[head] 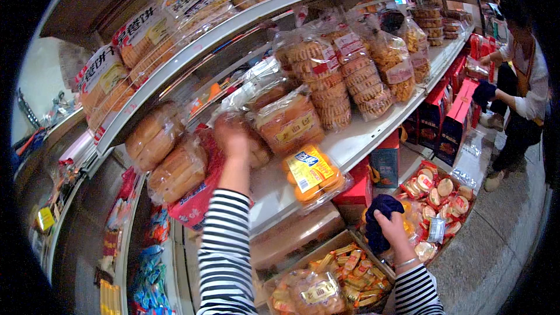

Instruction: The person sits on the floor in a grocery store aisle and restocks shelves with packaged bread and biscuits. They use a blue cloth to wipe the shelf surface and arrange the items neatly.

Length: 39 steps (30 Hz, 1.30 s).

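Observation:
My left hand (232, 135) reaches onto the middle shelf, blurred, against a clear-wrapped brown package (258, 146); its fingers do not show clearly enough to tell whether they grip it. Beside it lie a red bag (201, 183) and wrapped bread loaves (177, 168). On the other side is a bagged bread loaf (288, 120) with a printed label. A pack of yellow cakes (313, 175) sits at the shelf's front edge. Lower right, my right hand (396, 229) is closed on a bunched dark blue cloth (377, 221), held above bins of packaged snacks.
Tall bags of round biscuits (321, 78) stand along the middle shelf (372, 138). The upper shelf's metal edge (197, 37) runs above my left arm. Below is a carton of gold-wrapped snacks (354, 271). Another person (523, 74) stands at the right, near red boxes (459, 118).

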Each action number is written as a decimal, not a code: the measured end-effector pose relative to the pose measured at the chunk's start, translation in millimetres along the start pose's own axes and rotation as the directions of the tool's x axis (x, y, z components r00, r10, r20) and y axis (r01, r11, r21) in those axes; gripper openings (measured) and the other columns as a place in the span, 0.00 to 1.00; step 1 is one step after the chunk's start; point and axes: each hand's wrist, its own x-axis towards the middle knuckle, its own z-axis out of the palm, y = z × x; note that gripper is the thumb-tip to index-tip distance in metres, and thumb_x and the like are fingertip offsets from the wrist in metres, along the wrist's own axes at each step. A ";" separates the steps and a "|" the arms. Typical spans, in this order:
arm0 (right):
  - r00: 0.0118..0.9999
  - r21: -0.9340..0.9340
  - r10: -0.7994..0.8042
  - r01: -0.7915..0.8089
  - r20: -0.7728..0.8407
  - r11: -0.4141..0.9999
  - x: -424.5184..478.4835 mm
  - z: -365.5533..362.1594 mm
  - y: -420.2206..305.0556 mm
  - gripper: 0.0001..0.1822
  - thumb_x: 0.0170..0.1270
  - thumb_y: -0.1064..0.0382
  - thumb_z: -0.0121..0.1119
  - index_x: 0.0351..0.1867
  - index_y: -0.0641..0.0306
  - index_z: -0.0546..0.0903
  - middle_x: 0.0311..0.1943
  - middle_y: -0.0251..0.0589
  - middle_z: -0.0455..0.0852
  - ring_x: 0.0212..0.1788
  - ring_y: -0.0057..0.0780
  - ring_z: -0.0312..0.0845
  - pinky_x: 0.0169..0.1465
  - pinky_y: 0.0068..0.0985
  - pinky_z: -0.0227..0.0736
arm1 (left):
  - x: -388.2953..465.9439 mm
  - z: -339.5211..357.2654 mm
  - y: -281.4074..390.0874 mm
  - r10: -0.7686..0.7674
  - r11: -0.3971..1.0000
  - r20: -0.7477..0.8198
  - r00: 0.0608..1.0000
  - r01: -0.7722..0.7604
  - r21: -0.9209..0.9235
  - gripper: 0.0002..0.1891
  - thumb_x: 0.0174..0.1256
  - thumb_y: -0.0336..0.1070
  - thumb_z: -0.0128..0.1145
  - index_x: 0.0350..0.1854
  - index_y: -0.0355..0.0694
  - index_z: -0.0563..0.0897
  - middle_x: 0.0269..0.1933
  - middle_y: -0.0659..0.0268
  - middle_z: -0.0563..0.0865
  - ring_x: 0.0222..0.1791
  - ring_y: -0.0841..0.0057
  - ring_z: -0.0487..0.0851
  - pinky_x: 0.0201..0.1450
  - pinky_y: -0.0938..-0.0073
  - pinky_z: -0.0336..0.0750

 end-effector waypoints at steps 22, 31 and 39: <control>0.980 0.018 0.175 -0.177 0.094 0.984 -11.6 -14.7 -18.7 0.14 0.61 0.57 0.57 0.41 0.65 0.78 0.30 0.32 0.79 0.32 0.21 0.74 0.36 0.24 0.72 | -86.8 -51.4 19.3 -0.042 0.910 0.709 0.704 0.319 -0.263 0.10 0.55 0.30 0.53 0.38 0.35 0.83 0.35 0.67 0.83 0.35 0.80 0.77 0.39 0.80 0.71; 0.948 0.092 0.309 -0.315 0.082 0.944 -24.4 -21.9 -53.3 0.16 0.60 0.55 0.58 0.42 0.67 0.78 0.30 0.36 0.82 0.27 0.24 0.79 0.29 0.22 0.75 | -231.9 -235.6 -5.4 -0.348 0.815 0.877 0.330 0.569 0.109 0.07 0.60 0.29 0.54 0.38 0.34 0.81 0.36 0.68 0.83 0.39 0.82 0.77 0.45 0.80 0.70; 0.932 0.066 0.354 -0.359 0.081 0.931 -26.4 -21.3 -53.2 0.18 0.60 0.53 0.59 0.39 0.69 0.77 0.28 0.37 0.81 0.25 0.24 0.78 0.27 0.23 0.75 | -373.3 -330.2 -26.1 -0.677 0.354 0.726 -0.119 0.812 0.464 0.17 0.62 0.41 0.55 0.50 0.38 0.75 0.46 0.67 0.79 0.44 0.78 0.76 0.43 0.77 0.72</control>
